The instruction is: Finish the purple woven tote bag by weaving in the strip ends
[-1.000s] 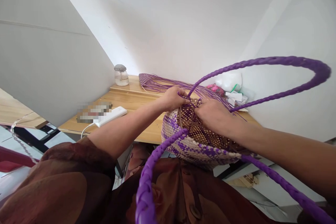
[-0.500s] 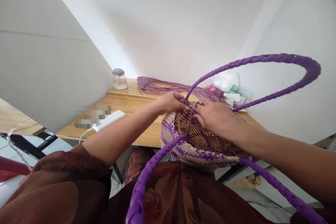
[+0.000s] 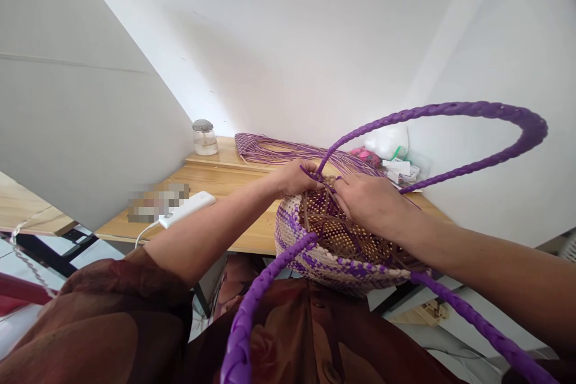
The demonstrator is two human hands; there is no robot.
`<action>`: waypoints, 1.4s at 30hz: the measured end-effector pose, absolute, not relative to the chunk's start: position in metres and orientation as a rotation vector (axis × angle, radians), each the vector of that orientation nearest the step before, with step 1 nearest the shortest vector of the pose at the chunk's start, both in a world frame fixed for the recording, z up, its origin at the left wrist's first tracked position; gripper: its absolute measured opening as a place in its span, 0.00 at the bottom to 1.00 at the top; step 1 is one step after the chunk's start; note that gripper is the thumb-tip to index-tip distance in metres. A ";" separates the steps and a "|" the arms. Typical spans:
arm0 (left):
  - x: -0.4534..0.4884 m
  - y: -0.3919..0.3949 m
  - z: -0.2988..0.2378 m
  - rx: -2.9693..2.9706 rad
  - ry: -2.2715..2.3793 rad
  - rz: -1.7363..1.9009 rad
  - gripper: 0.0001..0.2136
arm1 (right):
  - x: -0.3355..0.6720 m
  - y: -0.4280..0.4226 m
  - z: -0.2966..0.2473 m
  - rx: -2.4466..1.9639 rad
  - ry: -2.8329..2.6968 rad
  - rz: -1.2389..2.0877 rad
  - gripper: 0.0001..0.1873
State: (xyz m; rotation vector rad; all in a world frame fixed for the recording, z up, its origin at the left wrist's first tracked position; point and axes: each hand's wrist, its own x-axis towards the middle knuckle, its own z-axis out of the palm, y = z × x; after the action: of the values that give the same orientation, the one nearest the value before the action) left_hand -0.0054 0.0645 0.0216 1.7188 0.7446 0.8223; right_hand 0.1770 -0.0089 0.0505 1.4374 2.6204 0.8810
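A woven basket (image 3: 294, 240) in purple and cream leans over the desk's front edge, its open mouth toward me. My left hand (image 3: 297, 181) is closed at the far rim, beside the foot of the far handle, with a thin purple strip (image 3: 310, 174) at its fingers. Just to the right, my right hand (image 3: 366, 199) pinches at the inner side of the same rim; its fingertips are partly hidden. One braided purple handle (image 3: 477, 110) arches out to the right, and a second braided handle (image 3: 261, 288) hangs toward me. Loose brown strip ends lie inside the basket.
Along the wall lies a bundle of purple strips (image 3: 279, 149), partly woven at its left end. A lidded glass jar (image 3: 205, 139) stands at the back left. On the wooden desk (image 3: 243, 222) is a white power strip (image 3: 186, 210) with a cable. Plastic bags (image 3: 389, 143) sit back right.
My right fingers have drawn closer together at the rim. The far handle has dipped slightly. My left hand stays at nearly the same spot.
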 end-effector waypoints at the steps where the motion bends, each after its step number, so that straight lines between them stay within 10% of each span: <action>1: -0.005 0.064 0.021 1.709 0.732 0.814 0.10 | 0.175 -0.009 0.050 1.437 2.590 0.867 0.12; 30: -0.030 0.054 0.029 1.838 1.132 0.909 0.17 | 0.185 0.019 0.078 1.322 2.966 0.283 0.11; 42: -0.017 0.061 0.016 1.943 1.191 0.994 0.21 | 0.159 0.035 0.077 1.278 3.076 0.562 0.14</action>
State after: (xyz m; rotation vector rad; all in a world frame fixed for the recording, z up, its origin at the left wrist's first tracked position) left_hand -0.0170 0.0607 0.0162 1.9434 1.1906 0.9943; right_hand 0.1592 0.0349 0.0767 1.2778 3.0759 0.5619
